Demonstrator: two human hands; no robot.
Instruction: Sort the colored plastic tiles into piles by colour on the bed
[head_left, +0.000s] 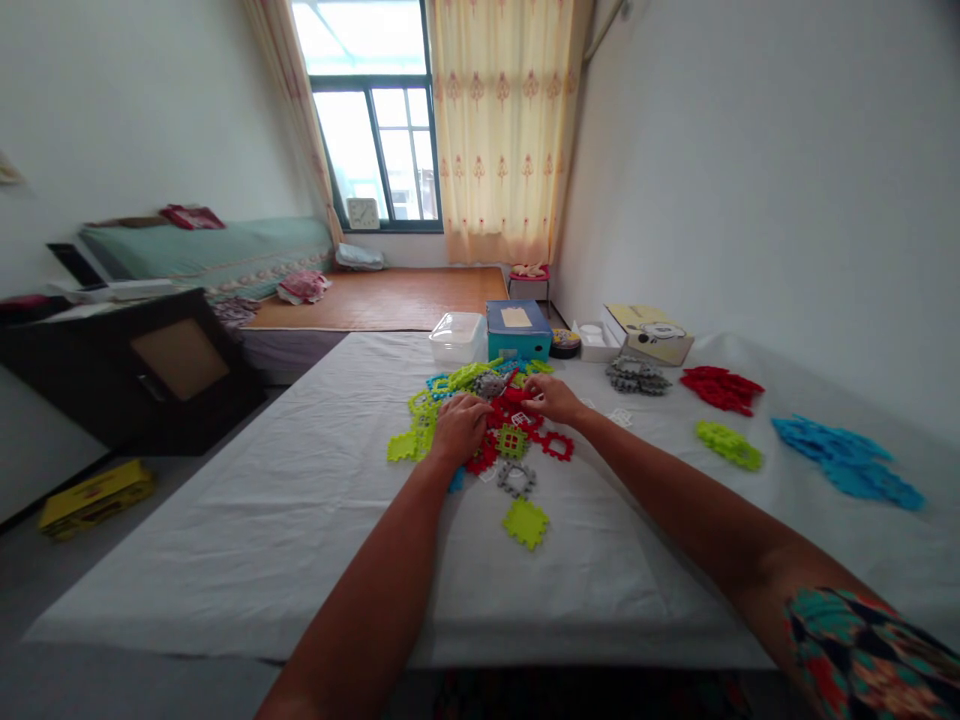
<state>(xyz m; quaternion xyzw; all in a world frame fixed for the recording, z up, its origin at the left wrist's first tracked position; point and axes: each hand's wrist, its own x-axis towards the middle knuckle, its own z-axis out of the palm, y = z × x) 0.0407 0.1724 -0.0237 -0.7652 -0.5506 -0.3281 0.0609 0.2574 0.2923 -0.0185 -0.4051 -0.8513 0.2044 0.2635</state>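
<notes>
A mixed heap of plastic interlocking tiles with notched edges lies in the middle of the table. My left hand [460,428] rests on the heap's left part, fingers slightly bent over the pieces and nothing visibly gripped. On the other side, my right hand [553,398] is closed, its fingertips pinching at a red tile [517,396]. Toward me lie a green window tile [512,441], a red frame tile [557,446], a grey frame tile [517,479] and a solid green tile [526,523]. My hands partly hide the heap.
Sorted by colour at the right are grey tiles [637,376], red tiles [721,388], green tiles [729,445] and blue tiles [847,460]. Behind the heap stand a clear plastic box [457,338], a blue box [519,335] and a yellow box [651,335]. White cloth [322,500] covers the table.
</notes>
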